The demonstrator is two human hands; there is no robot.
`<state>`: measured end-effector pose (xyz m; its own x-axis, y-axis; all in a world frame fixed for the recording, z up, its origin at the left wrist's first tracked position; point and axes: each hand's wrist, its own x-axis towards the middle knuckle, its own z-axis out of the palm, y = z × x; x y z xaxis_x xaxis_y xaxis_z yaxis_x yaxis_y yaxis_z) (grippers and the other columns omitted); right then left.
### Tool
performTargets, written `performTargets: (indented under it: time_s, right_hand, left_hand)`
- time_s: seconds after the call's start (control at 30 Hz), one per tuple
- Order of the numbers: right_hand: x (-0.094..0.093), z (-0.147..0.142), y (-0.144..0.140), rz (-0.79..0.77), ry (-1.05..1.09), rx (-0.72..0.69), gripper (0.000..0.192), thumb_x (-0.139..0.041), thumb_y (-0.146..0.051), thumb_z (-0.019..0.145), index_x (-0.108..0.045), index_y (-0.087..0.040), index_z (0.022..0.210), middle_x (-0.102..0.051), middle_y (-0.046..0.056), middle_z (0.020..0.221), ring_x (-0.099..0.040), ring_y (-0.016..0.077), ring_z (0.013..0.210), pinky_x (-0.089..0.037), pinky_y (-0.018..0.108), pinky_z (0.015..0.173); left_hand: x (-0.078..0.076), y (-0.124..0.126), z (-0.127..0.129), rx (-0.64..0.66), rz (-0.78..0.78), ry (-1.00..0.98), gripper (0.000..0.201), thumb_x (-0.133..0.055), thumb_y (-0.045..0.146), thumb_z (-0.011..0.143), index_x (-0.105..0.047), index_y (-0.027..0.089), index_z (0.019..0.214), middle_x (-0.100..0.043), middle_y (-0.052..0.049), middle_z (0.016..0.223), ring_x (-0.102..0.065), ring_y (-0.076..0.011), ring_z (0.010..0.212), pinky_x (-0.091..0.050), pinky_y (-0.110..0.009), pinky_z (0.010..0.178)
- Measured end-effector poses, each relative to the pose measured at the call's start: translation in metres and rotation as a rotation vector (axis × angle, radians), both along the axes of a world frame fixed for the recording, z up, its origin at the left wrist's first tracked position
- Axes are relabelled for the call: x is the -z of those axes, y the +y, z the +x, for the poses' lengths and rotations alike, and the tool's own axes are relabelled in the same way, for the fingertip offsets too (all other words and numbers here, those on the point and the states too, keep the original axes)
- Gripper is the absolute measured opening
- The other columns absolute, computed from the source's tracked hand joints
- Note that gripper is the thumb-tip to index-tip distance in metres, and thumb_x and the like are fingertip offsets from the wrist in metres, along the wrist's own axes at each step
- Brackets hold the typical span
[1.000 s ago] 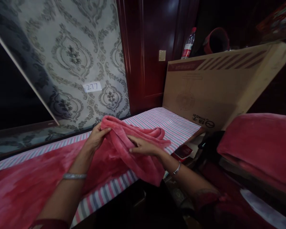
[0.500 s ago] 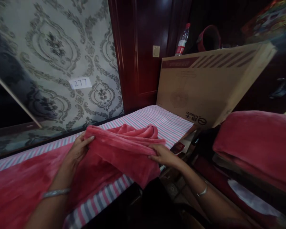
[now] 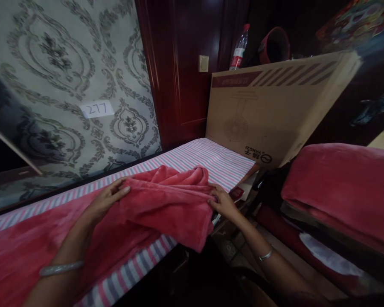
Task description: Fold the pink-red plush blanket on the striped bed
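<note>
A plush red-pink blanket [image 3: 166, 209] lies along a surface covered by a striped cloth [image 3: 208, 157]. Its far end is bunched into loose folds, and one corner hangs over the near edge. My left hand [image 3: 110, 196] grips the folded edge at the left, thumb on top. At the right end of the same fold, my right hand [image 3: 220, 200] pinches the fabric between thumb and fingers. A stretch of blanket spans the gap between both hands. The fingertips of each hand are partly hidden in the cloth.
A large cardboard box [image 3: 262, 106] stands at the far end, with a plastic bottle [image 3: 238, 53] behind it. On the right is a padded red seat [image 3: 342, 192]. Patterned wallpaper [image 3: 60, 59] carries a paper label [image 3: 97, 109] reading 277.
My right hand has moved slightly up and right along the blanket's edge. My left hand has lowered a little, and the held fold lies lower. The view has shifted slightly.
</note>
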<state>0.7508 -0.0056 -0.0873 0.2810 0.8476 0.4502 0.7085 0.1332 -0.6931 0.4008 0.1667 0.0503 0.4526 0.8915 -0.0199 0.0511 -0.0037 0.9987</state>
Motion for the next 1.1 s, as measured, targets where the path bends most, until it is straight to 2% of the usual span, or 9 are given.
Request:
performTargets:
  time_s: [0.2,0.4,0.57,0.67,0.77,0.83,0.9,1.0,1.1]
  right_hand:
    - [0.004,0.019,0.003,-0.088,-0.139,0.075,0.002,-0.066,-0.021,0.072,-0.065,-0.020,0.071,-0.060,0.014,0.134,-0.051,0.0326,0.126,-0.039,0.052,0.106]
    - [0.006,0.040,0.013,-0.109,-0.155,0.093,0.001,-0.066,-0.020,0.070,-0.067,-0.020,0.070,-0.061,0.016,0.134,-0.049,0.0333,0.128,-0.039,0.051,0.104]
    - [0.008,0.041,0.023,-0.115,-0.164,0.040,0.002,-0.064,-0.020,0.067,-0.063,-0.020,0.065,-0.070,0.010,0.099,-0.060,0.0254,0.100,-0.046,0.040,0.091]
    - [0.004,0.037,0.021,-0.089,-0.165,0.022,0.007,-0.061,-0.022,0.069,-0.058,-0.021,0.063,-0.062,0.004,0.074,-0.057,0.0209,0.078,-0.047,0.035,0.077]
    - [-0.010,0.033,0.011,-0.024,-0.159,0.029,0.007,-0.057,-0.023,0.074,-0.057,-0.022,0.066,-0.058,0.004,0.075,-0.055,0.0202,0.077,-0.045,0.034,0.074]
    - [-0.031,0.029,0.003,0.055,-0.150,0.045,0.008,-0.054,-0.024,0.078,-0.057,-0.023,0.070,-0.057,0.004,0.077,-0.055,0.0201,0.078,-0.045,0.033,0.072]
    - [-0.063,0.025,-0.003,0.217,-0.144,0.075,0.008,-0.054,-0.024,0.081,-0.057,-0.023,0.074,-0.056,0.003,0.076,-0.054,0.0200,0.077,-0.044,0.033,0.070]
    - [-0.128,0.015,-0.010,0.576,-0.168,0.127,0.004,-0.058,-0.022,0.081,-0.059,-0.024,0.078,-0.059,0.002,0.080,-0.054,0.0193,0.077,-0.044,0.034,0.072]
    - [-0.191,0.003,-0.014,0.822,-0.155,0.167,0.007,-0.060,-0.020,0.081,-0.062,-0.024,0.086,-0.062,0.001,0.089,-0.058,0.0185,0.085,-0.046,0.034,0.080]
  left_hand:
    - [-0.015,0.000,0.010,0.098,0.251,0.132,0.047,-0.092,0.046,0.053,-0.068,0.022,0.085,-0.064,0.000,0.075,-0.059,-0.0172,0.068,-0.050,-0.023,0.056]
    - [-0.023,0.007,0.019,0.217,0.289,0.207,0.040,-0.089,0.041,0.055,-0.058,0.022,0.072,-0.053,0.004,0.063,-0.047,-0.0118,0.057,-0.040,-0.019,0.049]
    - [-0.019,0.009,0.027,0.279,0.202,0.311,0.045,-0.088,0.037,0.055,-0.068,0.023,0.093,-0.062,0.001,0.069,-0.056,-0.0166,0.062,-0.043,-0.022,0.051]
    - [-0.013,0.011,0.028,0.323,0.208,0.349,0.037,-0.087,0.037,0.051,-0.070,0.022,0.080,-0.063,0.000,0.070,-0.055,-0.0171,0.062,-0.043,-0.023,0.051]
    - [-0.017,0.019,0.024,0.234,0.365,0.361,0.027,-0.082,0.037,0.052,-0.064,0.022,0.066,-0.055,0.002,0.061,-0.047,-0.0149,0.058,-0.038,-0.022,0.050]
    - [-0.034,0.025,0.020,0.068,0.530,0.392,0.022,-0.076,0.034,0.057,-0.059,0.021,0.064,-0.052,0.003,0.059,-0.045,-0.0150,0.059,-0.037,-0.023,0.053]
    - [-0.065,0.028,0.018,-0.134,0.718,0.475,0.017,-0.069,0.030,0.063,-0.055,0.021,0.069,-0.050,0.003,0.060,-0.045,-0.0157,0.061,-0.038,-0.024,0.058]
    - [-0.128,0.019,0.022,-0.402,0.989,0.672,0.018,-0.062,0.025,0.072,-0.058,0.019,0.089,-0.054,0.002,0.072,-0.051,-0.0181,0.071,-0.045,-0.029,0.074]
    - [-0.190,0.000,0.032,-0.619,1.184,0.668,0.050,-0.058,0.016,0.073,-0.053,0.013,0.123,-0.062,-0.006,0.113,-0.058,-0.0270,0.110,-0.042,-0.041,0.102]
